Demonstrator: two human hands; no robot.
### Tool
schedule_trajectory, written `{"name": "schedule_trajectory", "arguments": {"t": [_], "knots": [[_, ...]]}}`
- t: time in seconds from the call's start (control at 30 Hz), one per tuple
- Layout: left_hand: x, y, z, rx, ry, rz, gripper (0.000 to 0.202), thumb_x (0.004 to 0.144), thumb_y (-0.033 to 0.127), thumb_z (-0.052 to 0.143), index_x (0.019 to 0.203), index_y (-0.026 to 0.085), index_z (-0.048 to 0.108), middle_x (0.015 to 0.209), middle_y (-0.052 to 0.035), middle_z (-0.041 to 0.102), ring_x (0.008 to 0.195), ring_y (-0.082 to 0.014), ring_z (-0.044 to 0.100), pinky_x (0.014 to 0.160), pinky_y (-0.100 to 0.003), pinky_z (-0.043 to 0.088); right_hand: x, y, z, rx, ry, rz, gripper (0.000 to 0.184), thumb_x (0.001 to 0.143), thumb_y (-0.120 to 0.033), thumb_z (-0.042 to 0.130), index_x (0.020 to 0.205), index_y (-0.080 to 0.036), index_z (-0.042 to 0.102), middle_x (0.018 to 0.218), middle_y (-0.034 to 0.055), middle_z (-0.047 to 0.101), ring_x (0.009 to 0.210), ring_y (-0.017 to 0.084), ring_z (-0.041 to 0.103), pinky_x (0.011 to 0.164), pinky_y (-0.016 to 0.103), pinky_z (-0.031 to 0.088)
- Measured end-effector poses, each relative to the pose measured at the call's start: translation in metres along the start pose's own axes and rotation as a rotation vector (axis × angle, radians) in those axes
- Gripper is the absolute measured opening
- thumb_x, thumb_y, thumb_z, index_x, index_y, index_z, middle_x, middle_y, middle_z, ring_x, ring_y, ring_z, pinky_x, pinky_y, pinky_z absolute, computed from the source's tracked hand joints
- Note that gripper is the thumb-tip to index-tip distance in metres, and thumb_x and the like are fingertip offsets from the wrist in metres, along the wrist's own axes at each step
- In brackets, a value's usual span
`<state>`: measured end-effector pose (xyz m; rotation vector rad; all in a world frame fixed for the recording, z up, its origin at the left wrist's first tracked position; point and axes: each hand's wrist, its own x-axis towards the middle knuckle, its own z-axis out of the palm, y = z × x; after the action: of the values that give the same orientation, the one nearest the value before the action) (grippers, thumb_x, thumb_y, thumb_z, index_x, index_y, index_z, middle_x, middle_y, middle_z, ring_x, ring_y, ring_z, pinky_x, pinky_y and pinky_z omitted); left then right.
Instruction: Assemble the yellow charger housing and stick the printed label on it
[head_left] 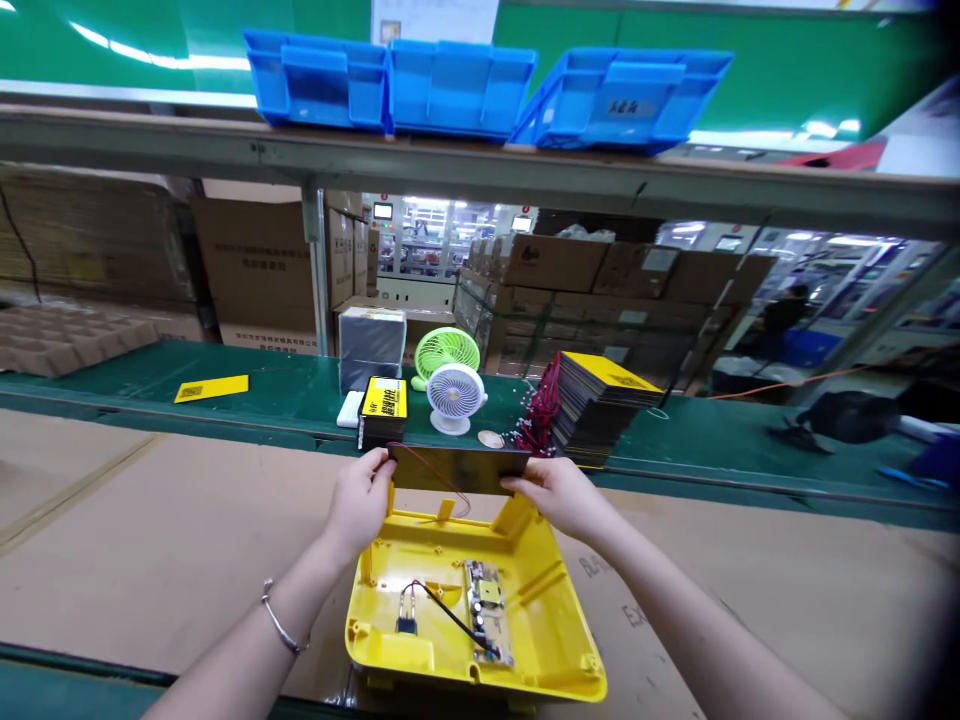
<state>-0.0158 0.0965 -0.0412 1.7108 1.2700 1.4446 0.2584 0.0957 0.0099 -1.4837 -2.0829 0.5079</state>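
Between my two hands a thin dark panel (461,470) with a fine red wire is held upright at the far edge of a yellow plastic housing (544,600). My left hand (358,505) pinches the panel's left end. My right hand (559,495) grips its right end, thumb along the near face. The housing lies open side up. Inside it are a circuit board (487,610) and a small black socket (406,625), joined by a black cable. The panel's far face is hidden.
Behind the housing stand a white fan (455,392), a green fan (448,352), a tall stack of yellow-faced panels (600,405) with red wires, and a smaller stack (384,410). One yellow panel (212,388) lies at left. Blue bins (461,90) line the overhead shelf.
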Motion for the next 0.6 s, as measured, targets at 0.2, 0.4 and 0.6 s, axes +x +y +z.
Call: {"name": "schedule_trajectory", "arguments": {"t": [0.2, 0.4, 0.6], "knots": [[-0.001, 0.003, -0.003, 0.066, -0.016, 0.049, 0.022, 0.087, 0.029, 0.045, 0.085, 0.018, 0.063, 0.078, -0.0017, 0.064, 0.070, -0.0169, 0.055, 0.065, -0.025, 0.038, 0.000, 0.015, 0.012, -0.063, 0.004, 0.033, 0.024, 0.080, -0.030, 0.052, 0.083, -0.017, 0.072, 0.085, 0.0057, 0.071, 0.079, 0.025, 0.065, 0.071, 0.032, 0.049], [0.001, 0.006, 0.000, 0.122, -0.038, 0.087, 0.017, 0.085, 0.022, 0.047, 0.078, 0.017, 0.062, 0.079, -0.0048, 0.064, 0.074, -0.0198, 0.057, 0.069, -0.029, 0.039, 0.000, -0.006, 0.013, -0.352, 0.320, -0.149, 0.071, 0.076, -0.029, 0.063, 0.139, -0.020, 0.033, 0.117, 0.0093, 0.058, 0.104, 0.026, 0.055, 0.087, 0.038, 0.046], [0.000, 0.007, 0.008, 0.060, -0.122, 0.120, 0.025, 0.082, 0.012, 0.045, 0.099, 0.019, 0.062, 0.097, -0.0050, 0.066, 0.090, -0.0193, 0.060, 0.080, -0.029, 0.044, 0.012, -0.046, 0.041, -0.850, 0.204, -0.442, 0.068, 0.077, -0.015, 0.055, 0.140, -0.012, 0.030, 0.109, 0.0146, 0.055, 0.105, 0.030, 0.046, 0.099, 0.048, 0.029]]}}
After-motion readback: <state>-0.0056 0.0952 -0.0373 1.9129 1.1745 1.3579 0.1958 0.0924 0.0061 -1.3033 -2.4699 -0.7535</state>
